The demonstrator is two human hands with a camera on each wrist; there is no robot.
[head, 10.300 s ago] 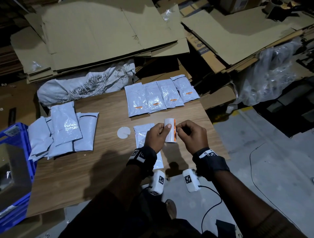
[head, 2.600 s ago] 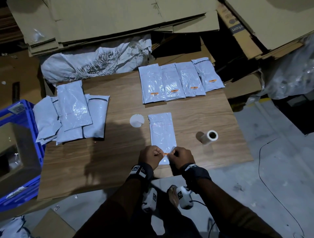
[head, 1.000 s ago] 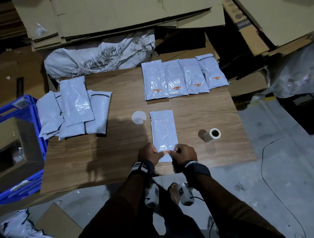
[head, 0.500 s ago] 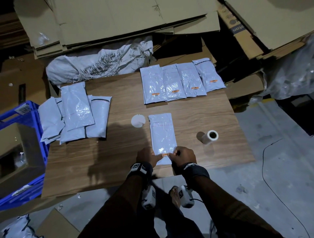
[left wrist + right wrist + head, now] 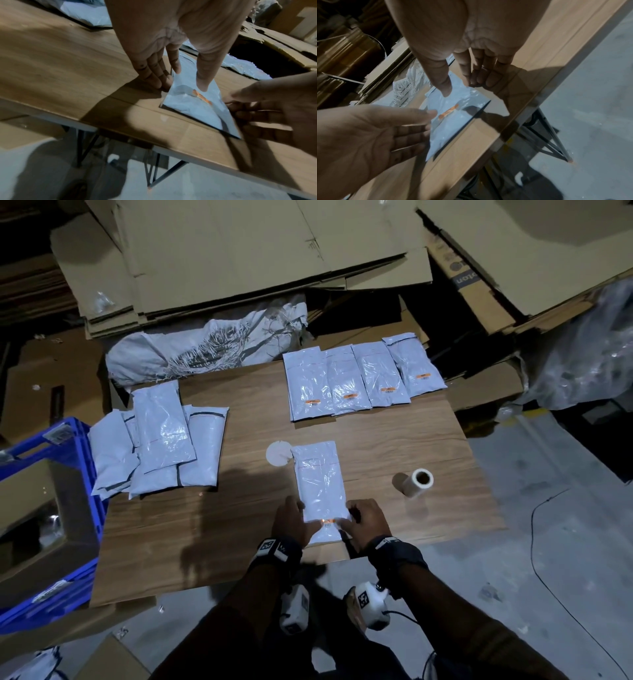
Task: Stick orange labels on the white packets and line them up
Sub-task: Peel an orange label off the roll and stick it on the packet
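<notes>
One white packet (image 5: 318, 481) lies lengthwise near the table's front edge, with an orange label (image 5: 327, 521) stuck across its near end. My left hand (image 5: 291, 520) holds its left side, thumb (image 5: 202, 82) on top beside the label (image 5: 202, 98) and fingers (image 5: 154, 75) down along the edge. My right hand (image 5: 364, 520) holds the right side the same way, thumb (image 5: 446, 90) on top and fingertips (image 5: 477, 81) at the edge. Several labelled packets (image 5: 359, 378) form a row at the far right. Unlabelled packets (image 5: 164, 436) are piled at the left. The label roll (image 5: 416, 481) lies to the right.
The packet's far left corner touches a white paper disc (image 5: 276, 453). A blue crate (image 5: 51, 508) stands off the wooden table's (image 5: 205, 525) left side. A grey sack (image 5: 205, 347) and flattened cardboard (image 5: 257, 251) lie behind. Grey floor is at the right.
My hands have moved off the label out to the packet's two sides. The packet has shifted slightly left and now meets the paper disc.
</notes>
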